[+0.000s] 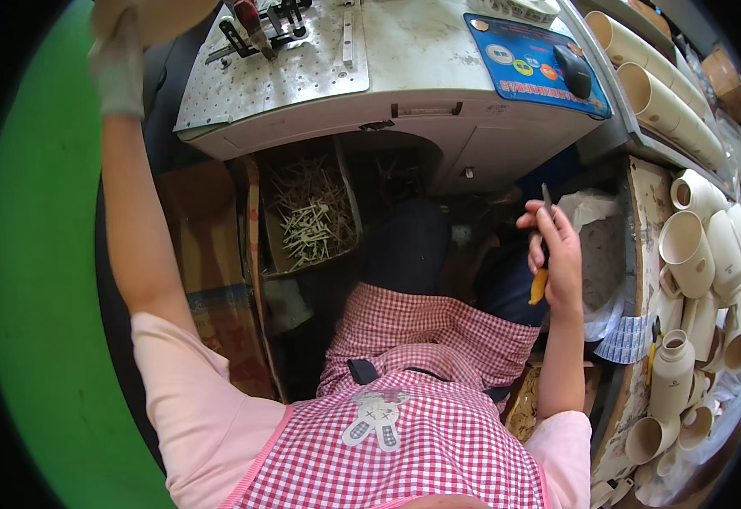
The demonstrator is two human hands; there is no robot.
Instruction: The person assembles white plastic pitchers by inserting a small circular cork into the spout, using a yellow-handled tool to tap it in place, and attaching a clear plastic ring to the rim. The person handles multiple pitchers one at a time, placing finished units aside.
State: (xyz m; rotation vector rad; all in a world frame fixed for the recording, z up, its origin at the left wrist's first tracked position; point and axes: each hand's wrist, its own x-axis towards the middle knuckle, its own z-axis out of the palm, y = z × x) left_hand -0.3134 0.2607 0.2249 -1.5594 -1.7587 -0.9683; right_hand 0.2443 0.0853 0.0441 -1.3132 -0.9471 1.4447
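My left arm stretches up to the top left, where my left hand, in a pale glove, grips a beige rounded piece. The upper frame edge cuts this piece off, so its full shape is hidden. Beside the desk front, my right hand is bare. A slim tool with a yellow handle lies within its bent fingers, and a thin dark tip points up past them. The tool's exact kind is not clear.
A perforated metal plate with a clamp fixture sits on the white desk. A mouse rests on a blue pad at right. Below, a box holds many thin sticks. Beige bottles and cups crowd the right-hand shelf.
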